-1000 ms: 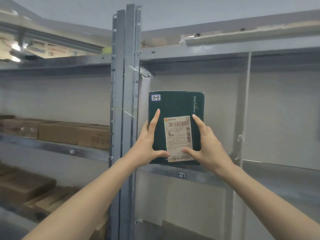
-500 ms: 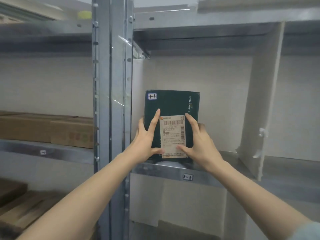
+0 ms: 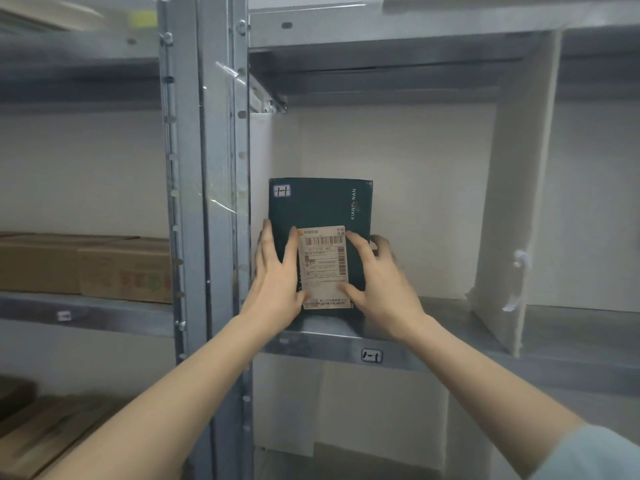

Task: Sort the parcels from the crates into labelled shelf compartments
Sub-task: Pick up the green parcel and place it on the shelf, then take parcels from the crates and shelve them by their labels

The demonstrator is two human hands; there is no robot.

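Note:
A dark green parcel (image 3: 322,206) stands upright on the metal shelf (image 3: 450,362), at the left end of a compartment. It carries a white shipping label and a small "1-1" sticker (image 3: 282,190) in its top left corner. On the shelf's front edge just below sits a matching "1-1" tag (image 3: 371,355). My left hand (image 3: 277,282) lies with straight fingers against the parcel's left front edge, thumb on the label's foot. My right hand (image 3: 381,285) holds the right edge, fingers curled round it, thumb on the front.
A grey steel upright (image 3: 207,202) rises just left of the parcel. A white divider panel (image 3: 509,209) closes the compartment on the right. Brown cardboard boxes (image 3: 104,268) fill the neighbouring left bay, with more cartons (image 3: 45,434) on the level below.
Both hands have carried the parcel forward and down into the compartment, so that it now stands on the shelf. The view has moved closer, and my right fingers have wrapped round the right edge.

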